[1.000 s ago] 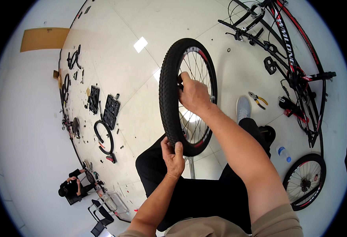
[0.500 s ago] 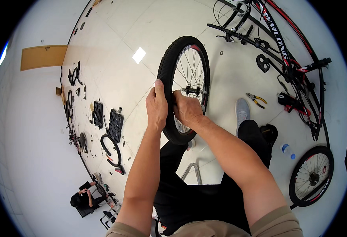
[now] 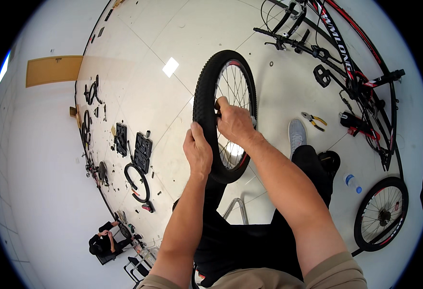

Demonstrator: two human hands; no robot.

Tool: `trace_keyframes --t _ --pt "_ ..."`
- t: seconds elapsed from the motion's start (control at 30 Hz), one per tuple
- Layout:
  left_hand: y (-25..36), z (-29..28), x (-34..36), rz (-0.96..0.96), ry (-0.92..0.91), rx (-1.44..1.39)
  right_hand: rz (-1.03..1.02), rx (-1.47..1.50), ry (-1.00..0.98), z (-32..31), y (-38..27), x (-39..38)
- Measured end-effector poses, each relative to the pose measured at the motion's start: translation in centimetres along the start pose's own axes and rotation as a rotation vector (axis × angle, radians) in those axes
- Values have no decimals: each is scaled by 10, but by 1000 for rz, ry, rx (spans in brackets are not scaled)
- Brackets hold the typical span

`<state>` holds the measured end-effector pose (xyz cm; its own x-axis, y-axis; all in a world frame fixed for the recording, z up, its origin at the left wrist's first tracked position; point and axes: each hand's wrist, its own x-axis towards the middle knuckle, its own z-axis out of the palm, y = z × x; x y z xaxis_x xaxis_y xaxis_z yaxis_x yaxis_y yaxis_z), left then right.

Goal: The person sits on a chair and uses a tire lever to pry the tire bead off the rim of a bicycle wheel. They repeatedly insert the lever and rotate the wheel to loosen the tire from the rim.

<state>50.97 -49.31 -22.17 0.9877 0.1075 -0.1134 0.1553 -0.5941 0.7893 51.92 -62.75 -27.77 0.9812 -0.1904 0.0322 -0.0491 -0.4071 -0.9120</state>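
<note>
A bicycle wheel [image 3: 204, 103] with a knobbly black tyre stands upright before me, its spoked side turned to the right. My left hand [image 3: 198, 150] is closed round the tyre's near left part, thumb along the tread. My right hand [image 3: 235, 122] is in front of the spokes beside the tyre's inner edge, fingers curled tight. A small dark bit shows by its fingertips, but what they grip is hidden. The hand covers the hub.
A black and red bicycle frame [image 3: 339, 43] lies at the right, with yellow-handled pliers [image 3: 314, 121], a water bottle [image 3: 352, 183] and another wheel [image 3: 381, 214] nearby. Black tool cases [image 3: 143, 151] and a loose tyre [image 3: 137, 183] lie left. A person [image 3: 106, 241] sits far left.
My right hand has moved up and right, off the tyre's inner edge, its wrist turned. My left hand has slid lower along the tyre, and the wheel has shifted slightly down.
</note>
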Motion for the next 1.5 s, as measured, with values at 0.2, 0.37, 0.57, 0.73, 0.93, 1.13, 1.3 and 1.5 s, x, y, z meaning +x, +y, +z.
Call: trace_keyframes --t 0.2,0.37,0.57,0.73,0.93,1.13,1.3,1.5 --pt "-27 -14 -46 3 37 -14 69 13 -36 -8 -1 1" --pt "-80 -14 -87 -73 106 -147 56 7 -72 -3 -1 -2" --pt "-66 -40 -118 -238 -43 -439 7 -3 -215 13 -10 -25" --pt "3 -38 -48 12 -4 -161 -59 -54 -236 16 -16 -35" --pt "21 -30 9 -65 -162 120 -98 -24 -250 19 -16 -38" --pt "14 -26 -14 -92 -86 73 58 36 -246 18 -13 -28" --pt "-11 -36 -44 -58 -72 81 111 103 -236 23 -8 -26" --pt "-33 -40 -92 -163 -22 -80 187 109 -277 19 -11 -28"
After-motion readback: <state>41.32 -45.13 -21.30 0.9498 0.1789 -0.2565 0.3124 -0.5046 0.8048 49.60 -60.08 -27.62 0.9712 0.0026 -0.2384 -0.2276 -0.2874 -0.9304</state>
